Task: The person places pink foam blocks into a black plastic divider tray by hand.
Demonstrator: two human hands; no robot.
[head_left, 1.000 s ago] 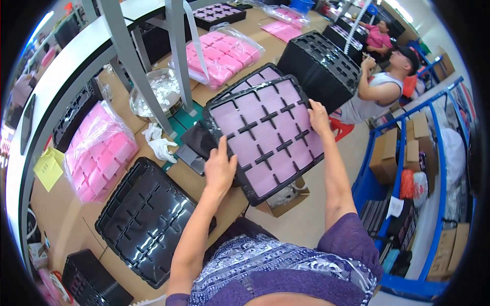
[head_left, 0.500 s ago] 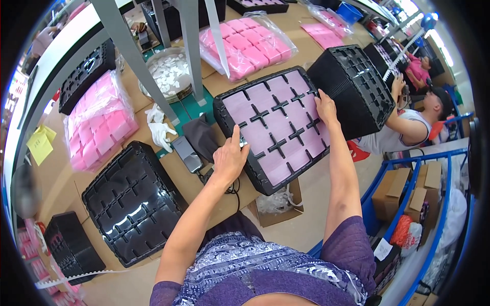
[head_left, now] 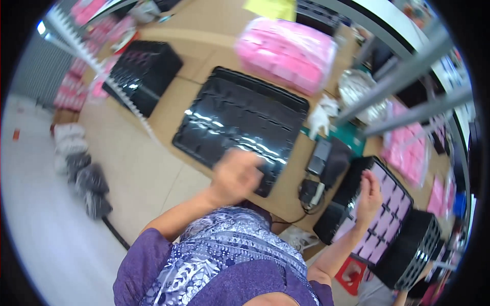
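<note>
A shiny black plastic tray [head_left: 240, 120] with moulded ridges lies on the brown bench in front of me. Over its near edge is my left hand [head_left: 237, 175], smeared by motion, so its fingers cannot be read. At the right, my right hand [head_left: 368, 196] is open with its fingers stretched out. It is over a black tray with pale pink sheets [head_left: 390, 204] in its cells and black cross-shaped dividers between them. Whether the hand touches that tray I cannot tell.
Stacked black trays stand left [head_left: 145, 71] and right [head_left: 416, 250]. Bagged pink foam blocks [head_left: 286, 53] lie at the back. White gloves [head_left: 322, 116], a grey box-shaped device [head_left: 320, 155] and a round pan of white pieces [head_left: 357, 94] sit centre right. Grey posts [head_left: 408, 66] rise beside the pan.
My view has swung left. My left hand has left the pink-filled tray and come over the black tray on the bench. My right hand has loosened from the pink-filled tray's far edge.
</note>
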